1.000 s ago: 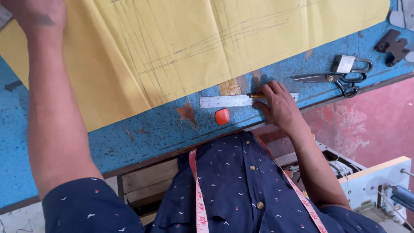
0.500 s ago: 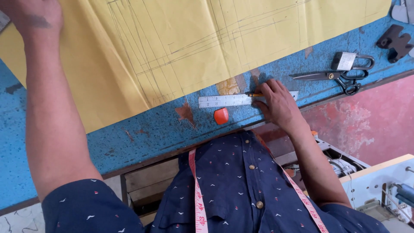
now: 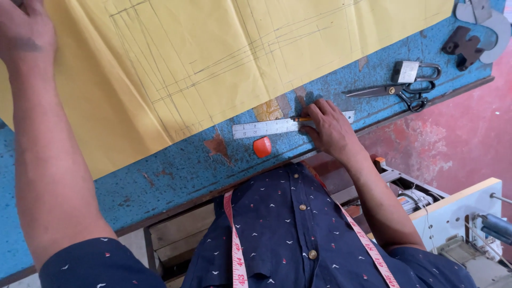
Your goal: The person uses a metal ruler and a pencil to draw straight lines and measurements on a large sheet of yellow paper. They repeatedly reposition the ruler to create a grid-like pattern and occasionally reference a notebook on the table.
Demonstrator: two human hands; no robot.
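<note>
A large yellow paper sheet (image 3: 224, 58) with pencil lines lies across a worn blue table (image 3: 176, 176). My left hand (image 3: 25, 33) rests on the sheet's far left part, palm down. My right hand (image 3: 330, 128) lies on the table near the front edge, fingers closed around a pencil (image 3: 302, 119) and resting over a metal ruler (image 3: 272, 127). A small orange chalk piece (image 3: 262, 146) sits just in front of the ruler.
Black-handled scissors (image 3: 397, 92) and a padlock (image 3: 413, 71) lie to the right. Dark metal parts (image 3: 463, 47) sit at the far right corner. A pink tape measure (image 3: 237, 250) hangs round my neck. A sewing machine (image 3: 464, 218) stands at lower right.
</note>
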